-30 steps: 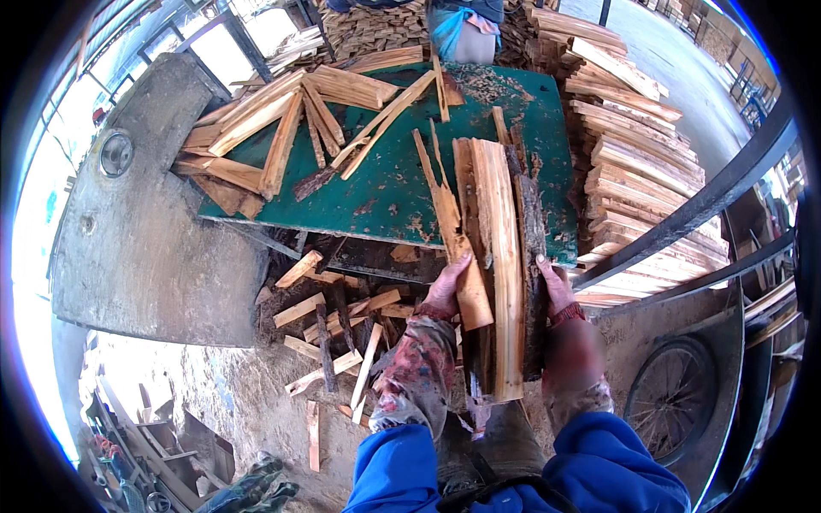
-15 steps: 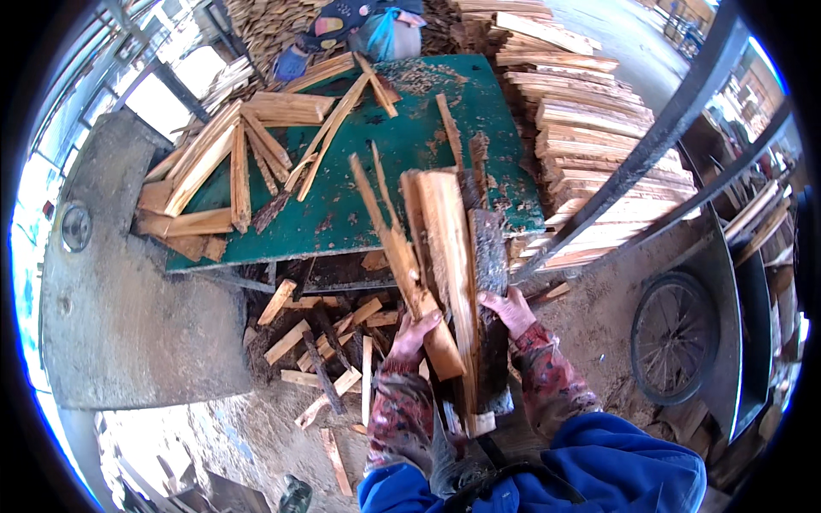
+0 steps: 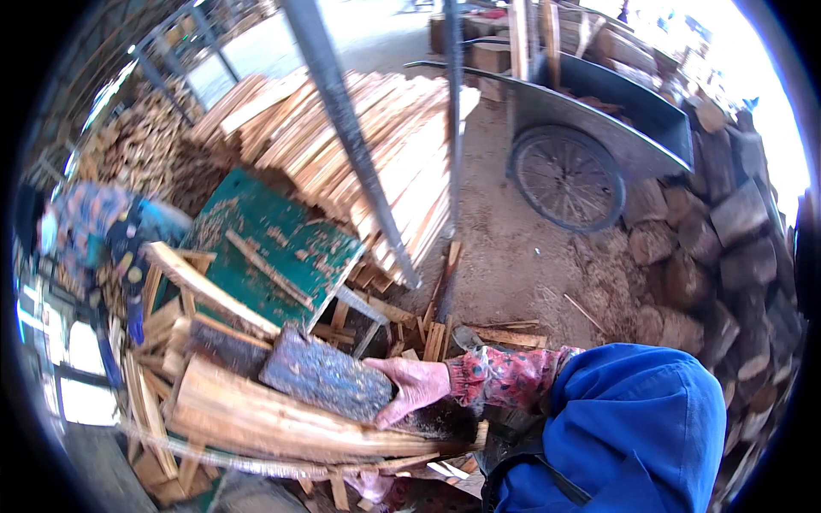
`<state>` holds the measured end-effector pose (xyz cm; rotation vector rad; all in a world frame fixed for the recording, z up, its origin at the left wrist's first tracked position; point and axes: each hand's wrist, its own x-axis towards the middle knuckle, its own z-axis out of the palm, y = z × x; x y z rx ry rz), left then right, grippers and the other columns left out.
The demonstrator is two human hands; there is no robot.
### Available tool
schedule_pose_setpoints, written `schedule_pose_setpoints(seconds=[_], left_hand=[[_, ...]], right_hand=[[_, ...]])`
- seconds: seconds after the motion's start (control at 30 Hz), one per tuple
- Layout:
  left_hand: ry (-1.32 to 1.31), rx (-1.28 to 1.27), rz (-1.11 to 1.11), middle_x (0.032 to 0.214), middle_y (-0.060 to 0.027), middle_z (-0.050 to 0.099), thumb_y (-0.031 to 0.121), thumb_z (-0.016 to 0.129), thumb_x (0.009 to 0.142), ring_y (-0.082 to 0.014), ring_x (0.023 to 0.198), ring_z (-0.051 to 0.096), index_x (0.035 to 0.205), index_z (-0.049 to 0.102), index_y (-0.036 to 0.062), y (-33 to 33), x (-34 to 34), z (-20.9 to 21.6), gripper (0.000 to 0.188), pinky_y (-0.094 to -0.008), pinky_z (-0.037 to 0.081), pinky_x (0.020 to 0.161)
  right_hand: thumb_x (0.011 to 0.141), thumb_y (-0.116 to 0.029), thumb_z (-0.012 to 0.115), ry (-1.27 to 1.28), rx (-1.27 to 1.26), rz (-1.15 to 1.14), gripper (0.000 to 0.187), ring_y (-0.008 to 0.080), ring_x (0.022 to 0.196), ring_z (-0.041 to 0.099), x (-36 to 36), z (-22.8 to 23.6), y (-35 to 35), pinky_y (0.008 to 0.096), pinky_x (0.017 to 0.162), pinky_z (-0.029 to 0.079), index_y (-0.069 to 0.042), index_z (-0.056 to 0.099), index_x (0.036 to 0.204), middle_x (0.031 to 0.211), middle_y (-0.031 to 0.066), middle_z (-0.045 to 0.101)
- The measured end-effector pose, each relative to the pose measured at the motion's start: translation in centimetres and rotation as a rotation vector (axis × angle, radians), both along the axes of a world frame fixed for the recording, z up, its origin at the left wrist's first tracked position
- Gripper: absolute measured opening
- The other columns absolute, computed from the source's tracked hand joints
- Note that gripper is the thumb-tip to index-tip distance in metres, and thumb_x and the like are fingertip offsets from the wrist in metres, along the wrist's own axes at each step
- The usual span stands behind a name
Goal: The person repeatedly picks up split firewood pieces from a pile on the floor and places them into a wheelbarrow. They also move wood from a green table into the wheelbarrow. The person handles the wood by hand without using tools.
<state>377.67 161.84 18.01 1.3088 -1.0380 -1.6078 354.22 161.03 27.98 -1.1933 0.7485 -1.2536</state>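
Between my two hands I hold a bundle of split firewood (image 3: pixel 274 410), which slants across to the left. One piece in it has dark, rough bark (image 3: pixel 321 372); a broad pale one lies along the near side. My right hand (image 3: pixel 410 386) is closed on the bark piece, its thumb side pressed over the end. Low in the picture, my left hand (image 3: pixel 372 486) grips the bundle's near side, partly covered by wood. The bundle's far end reaches over loose split sticks (image 3: pixel 158 419) and the green tabletop (image 3: pixel 282 244).
Past the table rises a tall stack of split wood (image 3: pixel 368 145), with grey metal posts (image 3: pixel 342 128) before it. A metal cart (image 3: pixel 590 128) with a spoked wheel stands far right, near piled logs (image 3: pixel 718 231). A person in a patterned top (image 3: pixel 111 227) is at left.
My view has swung to the right, bringing the cart and log pile into fuller view. The firewood bundle has gone from nearly upright to lying leftward, still in both hands.
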Motion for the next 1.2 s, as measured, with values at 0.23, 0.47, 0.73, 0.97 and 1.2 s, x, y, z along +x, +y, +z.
schedule_pose_setpoints(seconds=[0.23, 0.47, 0.73, 0.97, 1.2], left_hand=[[-0.088, -0.216, -0.431, 0.094, -0.0100, 0.064, -0.003, 0.070, 0.076, -0.0200, 0.088, 0.061, 0.098, 0.058, 0.0011, 0.6, -0.7, 5.9, 0.025, -0.0331, 0.050, 0.079], [0.137, -0.239, -0.806, 0.111, -0.0121, 0.058, -0.004, 0.071, 0.077, -0.0249, 0.101, 0.057, 0.125, 0.036, 0.0078, 1.5, -5.5, 7.6, 0.061, -0.0425, 0.051, 0.084], [-0.021, -0.167, -0.899, 0.090, -0.0056, 0.061, 0.010, 0.087, 0.068, -0.0160, 0.081, 0.059, 0.105, 0.053, -0.0011, 4.6, -24.1, 7.4, 0.052, -0.0294, 0.050, 0.078], [0.035, -0.190, -1.090, 0.075, -0.0019, 0.060, 0.024, 0.083, 0.073, -0.0129, 0.071, 0.057, 0.092, 0.057, 0.0008, 7.2, -42.9, 10.2, 0.039, -0.0267, 0.047, 0.068], [-0.079, -0.402, -1.354, 0.104, -0.0127, 0.058, 0.044, 0.073, 0.081, -0.0227, 0.095, 0.059, 0.124, 0.043, -0.0066, 3.8, -72.8, 20.1, 0.073, -0.0326, 0.052, 0.081]], right_hand=[[0.071, -0.023, 0.086, -0.146, 0.118, -0.057, 0.092, 0.0110, 0.114, 0.043, -2.9, 1.2, 8.5, 0.0313, 0.100, 0.039, -0.003, 0.030, 0.141, 0.126, 0.0027, 0.050], [0.077, -0.017, 0.081, -0.215, 0.206, -0.374, 0.080, 0.0094, 0.110, 0.046, -7.7, -4.0, 16.3, 0.0294, 0.093, 0.046, -0.008, 0.034, 0.140, 0.121, -0.0009, 0.051], [0.080, -0.034, 0.077, -0.218, 0.368, -0.641, 0.079, 0.0160, 0.125, 0.040, -18.6, -6.7, 24.2, 0.0350, 0.108, 0.031, -0.002, 0.037, 0.140, 0.136, 0.0049, 0.048], [0.083, -0.037, 0.073, -0.269, 0.342, -0.858, 0.074, 0.0151, 0.119, 0.044, -31.7, -7.2, 27.9, 0.0341, 0.105, 0.034, 0.000, 0.040, 0.137, 0.129, 0.0065, 0.052], [0.086, -0.038, 0.067, -0.309, -0.045, -1.224, 0.047, 0.0119, 0.095, 0.056, -56.2, -0.2, 25.7, 0.0304, 0.086, 0.046, 0.000, 0.060, 0.113, 0.105, 0.0026, 0.062]])
